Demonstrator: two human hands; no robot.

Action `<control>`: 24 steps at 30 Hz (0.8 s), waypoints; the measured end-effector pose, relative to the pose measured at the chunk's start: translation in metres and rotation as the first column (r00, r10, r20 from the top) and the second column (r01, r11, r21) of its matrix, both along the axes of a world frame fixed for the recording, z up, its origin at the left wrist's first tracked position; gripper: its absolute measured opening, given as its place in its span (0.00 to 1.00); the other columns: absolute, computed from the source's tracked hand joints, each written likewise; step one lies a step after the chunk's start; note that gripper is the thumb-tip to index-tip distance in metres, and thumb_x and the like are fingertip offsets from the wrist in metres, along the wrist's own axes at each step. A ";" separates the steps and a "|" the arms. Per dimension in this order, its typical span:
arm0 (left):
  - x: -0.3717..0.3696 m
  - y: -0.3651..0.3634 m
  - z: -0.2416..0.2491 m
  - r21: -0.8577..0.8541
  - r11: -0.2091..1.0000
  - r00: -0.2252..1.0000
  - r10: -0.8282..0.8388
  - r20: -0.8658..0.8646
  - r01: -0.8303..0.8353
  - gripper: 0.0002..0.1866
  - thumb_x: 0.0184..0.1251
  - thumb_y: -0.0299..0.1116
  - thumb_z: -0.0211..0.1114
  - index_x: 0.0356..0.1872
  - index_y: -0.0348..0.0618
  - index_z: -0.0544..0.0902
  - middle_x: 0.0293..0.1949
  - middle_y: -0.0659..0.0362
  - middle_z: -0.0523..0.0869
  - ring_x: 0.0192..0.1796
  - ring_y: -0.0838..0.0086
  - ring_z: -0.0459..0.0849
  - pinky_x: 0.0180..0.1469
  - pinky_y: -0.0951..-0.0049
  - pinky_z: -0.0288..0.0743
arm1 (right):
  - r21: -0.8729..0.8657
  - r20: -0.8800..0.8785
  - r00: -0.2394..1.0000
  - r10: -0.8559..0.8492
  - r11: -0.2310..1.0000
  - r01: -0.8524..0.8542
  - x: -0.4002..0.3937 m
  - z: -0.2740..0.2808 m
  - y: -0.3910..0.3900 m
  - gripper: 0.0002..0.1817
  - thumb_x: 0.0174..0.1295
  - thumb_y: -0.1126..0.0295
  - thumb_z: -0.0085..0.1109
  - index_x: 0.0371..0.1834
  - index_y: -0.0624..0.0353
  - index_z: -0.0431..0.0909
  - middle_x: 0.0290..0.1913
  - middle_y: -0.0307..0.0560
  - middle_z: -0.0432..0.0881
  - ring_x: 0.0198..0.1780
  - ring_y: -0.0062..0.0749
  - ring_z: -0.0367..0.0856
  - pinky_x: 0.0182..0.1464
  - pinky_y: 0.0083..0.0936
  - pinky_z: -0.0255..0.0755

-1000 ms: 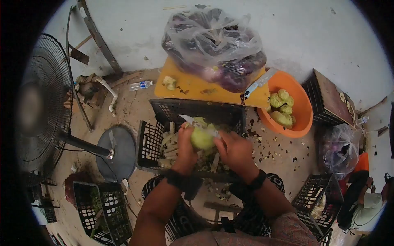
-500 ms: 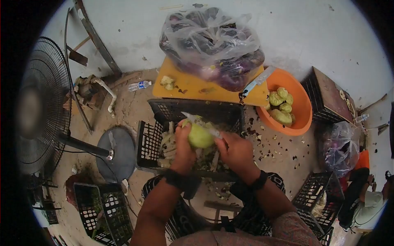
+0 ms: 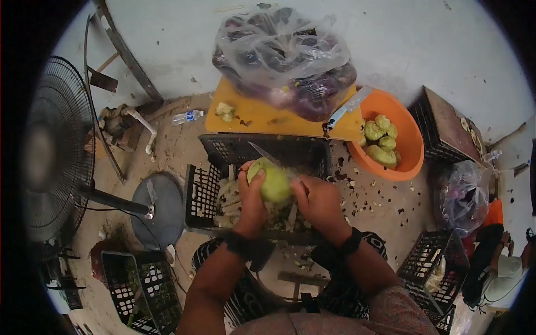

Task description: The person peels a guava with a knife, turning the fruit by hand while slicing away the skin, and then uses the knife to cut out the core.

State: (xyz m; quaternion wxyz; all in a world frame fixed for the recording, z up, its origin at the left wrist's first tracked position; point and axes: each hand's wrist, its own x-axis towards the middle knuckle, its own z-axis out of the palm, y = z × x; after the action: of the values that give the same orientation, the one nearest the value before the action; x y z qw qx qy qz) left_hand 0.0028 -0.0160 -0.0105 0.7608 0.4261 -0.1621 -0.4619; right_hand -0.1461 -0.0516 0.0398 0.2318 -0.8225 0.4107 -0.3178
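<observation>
My left hand [image 3: 253, 198] is wrapped round the left side of a round, pale-green vegetable [image 3: 273, 187], thumb on its face. A knife [image 3: 267, 154] is gripped in my right hand [image 3: 319, 202]; its blade slants up and left across the vegetable's top edge. Both hands are over a black plastic crate [image 3: 196, 192], inside which pale stalks and trimmings [image 3: 230, 196] lie beneath the vegetable. My right fingers hide most of the knife handle.
Beyond the crate, a yellow board [image 3: 251, 124] carries a plastic bag of purple vegetables [image 3: 290, 67] and a large knife [image 3: 346, 109]. An orange basin [image 3: 414, 137] holds green heads. A fan [image 3: 56, 156] stands left, black crates [image 3: 153, 290] below it. Another person [image 3: 502, 273] is at right.
The blade has lifted from across the vegetable's face to its upper edge, its tip still pointing up and left. The left hand keeps its hold on the vegetable.
</observation>
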 end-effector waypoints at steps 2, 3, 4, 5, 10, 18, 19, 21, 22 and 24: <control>-0.002 0.003 -0.001 -0.003 1.000 0.992 -0.018 0.123 0.018 0.18 0.64 0.31 0.58 0.54 0.44 0.68 0.49 0.58 0.74 0.51 0.72 0.75 0.54 0.70 0.72 | 0.008 0.002 1.000 -0.009 1.000 0.009 -0.001 -0.003 -0.003 0.12 0.64 0.64 0.54 0.30 0.62 0.78 0.25 0.58 0.78 0.29 0.55 0.78 0.30 0.38 0.71; -0.004 0.004 -0.001 -0.004 0.999 0.969 -0.033 0.243 0.035 0.18 0.64 0.31 0.58 0.55 0.43 0.68 0.50 0.58 0.74 0.52 0.72 0.75 0.54 0.70 0.72 | 0.101 0.010 1.000 -0.025 0.995 0.023 -0.001 -0.004 -0.007 0.12 0.64 0.64 0.54 0.32 0.63 0.79 0.26 0.58 0.78 0.29 0.54 0.79 0.30 0.36 0.71; -0.005 0.004 0.000 -0.003 0.999 0.969 -0.036 0.243 0.038 0.18 0.64 0.31 0.58 0.55 0.43 0.68 0.50 0.58 0.74 0.52 0.72 0.75 0.54 0.70 0.72 | 0.195 0.016 0.999 -0.042 0.980 0.038 -0.002 -0.006 -0.010 0.13 0.64 0.64 0.54 0.34 0.63 0.80 0.26 0.58 0.79 0.28 0.53 0.79 0.31 0.35 0.72; -0.007 0.004 0.000 -0.004 0.999 0.972 -0.045 0.229 0.047 0.18 0.65 0.32 0.57 0.55 0.43 0.68 0.50 0.57 0.75 0.52 0.71 0.75 0.55 0.69 0.72 | 0.196 0.016 0.999 -0.043 0.980 0.039 -0.003 -0.008 -0.010 0.13 0.64 0.64 0.54 0.34 0.63 0.80 0.26 0.58 0.79 0.28 0.53 0.79 0.31 0.35 0.72; -0.004 0.004 0.016 -0.071 0.986 0.979 -0.161 -0.129 0.153 0.18 0.68 0.37 0.53 0.56 0.42 0.68 0.51 0.56 0.76 0.53 0.68 0.77 0.56 0.66 0.73 | 0.203 0.222 0.973 -0.056 0.979 0.010 -0.002 -0.004 -0.009 0.12 0.64 0.66 0.54 0.39 0.63 0.81 0.23 0.55 0.77 0.22 0.40 0.78 0.29 0.28 0.71; 0.006 0.001 0.000 -0.163 0.955 0.914 -0.287 -0.286 0.249 0.17 0.69 0.40 0.52 0.55 0.47 0.68 0.52 0.57 0.76 0.55 0.67 0.77 0.58 0.63 0.71 | 0.016 0.101 0.995 0.026 0.999 -0.028 -0.007 0.000 0.001 0.14 0.61 0.64 0.58 0.44 0.62 0.79 0.26 0.52 0.80 0.27 0.45 0.80 0.30 0.34 0.73; 0.007 0.001 -0.001 -0.162 0.955 0.914 -0.288 -0.286 0.250 0.17 0.69 0.40 0.52 0.55 0.47 0.68 0.52 0.57 0.76 0.55 0.67 0.77 0.58 0.63 0.71 | -0.061 0.121 0.992 0.041 0.998 -0.034 -0.006 0.001 0.001 0.13 0.59 0.67 0.60 0.43 0.63 0.79 0.23 0.51 0.79 0.24 0.40 0.79 0.28 0.30 0.72; 0.009 0.002 0.000 -0.166 0.942 0.914 -0.326 -0.243 0.292 0.18 0.68 0.39 0.53 0.55 0.47 0.67 0.52 0.57 0.75 0.56 0.67 0.76 0.58 0.63 0.71 | -0.081 0.110 0.993 0.051 0.996 -0.043 -0.007 0.002 0.001 0.13 0.58 0.67 0.62 0.43 0.63 0.79 0.24 0.50 0.79 0.24 0.41 0.80 0.28 0.31 0.73; 0.009 0.003 0.002 -0.167 0.942 0.914 -0.326 -0.243 0.291 0.18 0.68 0.39 0.53 0.55 0.47 0.67 0.52 0.57 0.75 0.56 0.67 0.76 0.58 0.63 0.71 | -0.104 0.097 0.993 0.062 0.993 -0.052 -0.007 0.002 0.000 0.13 0.57 0.67 0.63 0.43 0.62 0.80 0.24 0.50 0.79 0.25 0.42 0.80 0.28 0.31 0.73; 0.007 0.005 0.007 -0.138 0.949 0.913 -0.311 -0.265 0.283 0.18 0.67 0.36 0.55 0.56 0.48 0.65 0.52 0.57 0.74 0.56 0.68 0.75 0.58 0.63 0.71 | -0.119 0.075 0.995 0.069 0.991 -0.060 -0.009 0.002 -0.001 0.13 0.57 0.68 0.63 0.44 0.61 0.80 0.25 0.50 0.79 0.25 0.42 0.80 0.27 0.32 0.73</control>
State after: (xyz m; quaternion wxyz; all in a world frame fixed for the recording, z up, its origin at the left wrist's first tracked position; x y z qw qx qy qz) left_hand 0.0102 -0.0109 -0.0031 0.7166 0.2886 -0.1366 -0.6201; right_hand -0.1548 -0.0525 0.0421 0.2095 -0.8343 0.3554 -0.3657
